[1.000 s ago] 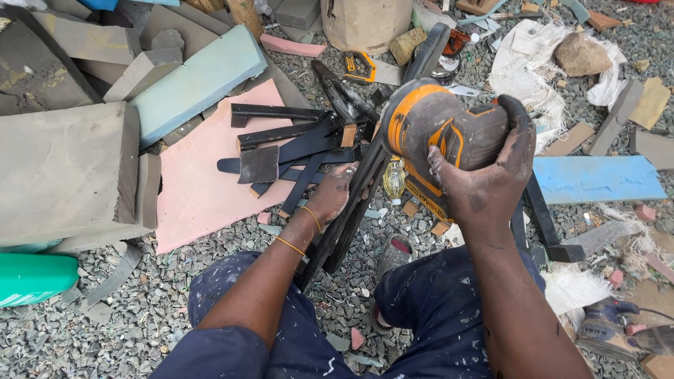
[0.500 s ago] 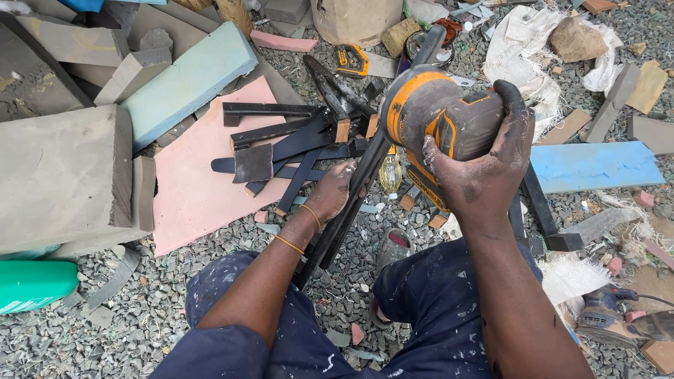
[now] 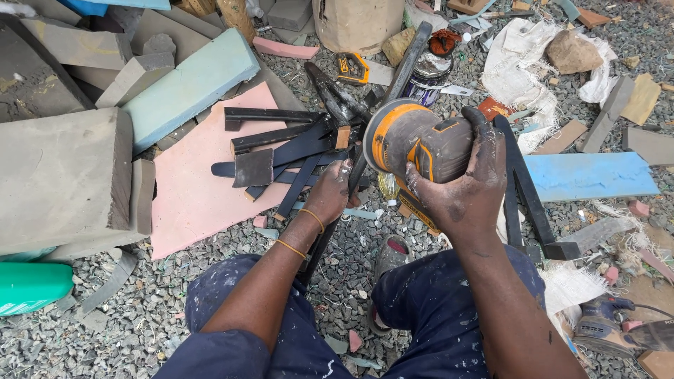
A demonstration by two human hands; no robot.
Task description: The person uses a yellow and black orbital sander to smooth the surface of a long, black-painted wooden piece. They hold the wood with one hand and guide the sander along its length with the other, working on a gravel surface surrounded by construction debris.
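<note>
right hand [image 3: 469,184] is wrapped tight round the orange sander [image 3: 414,144], pressing it on the black metal bar [image 3: 365,151]. left hand [image 3: 330,193] clamps that bar to steady it over the gravel [image 3: 140,309].

The sander [image 3: 414,144] is orange at the round head and dark grey along the body, with an orange panel on its side. The right hand [image 3: 467,186] gripping it is smeared with black grime; the left hand [image 3: 330,193] carries two thin yellow bands at the wrist. The metal strips [image 3: 295,151] are black. The foam sheet [image 3: 200,179] beneath them is pale pink, the long foam block [image 3: 189,84] is pale blue-green, and the flat foam piece [image 3: 590,175] is bright blue. The trousers [image 3: 428,309] are navy (speckled with white paint). The gravel [image 3: 140,309] is mixed grey. The container [image 3: 31,286] is bright green.
</note>
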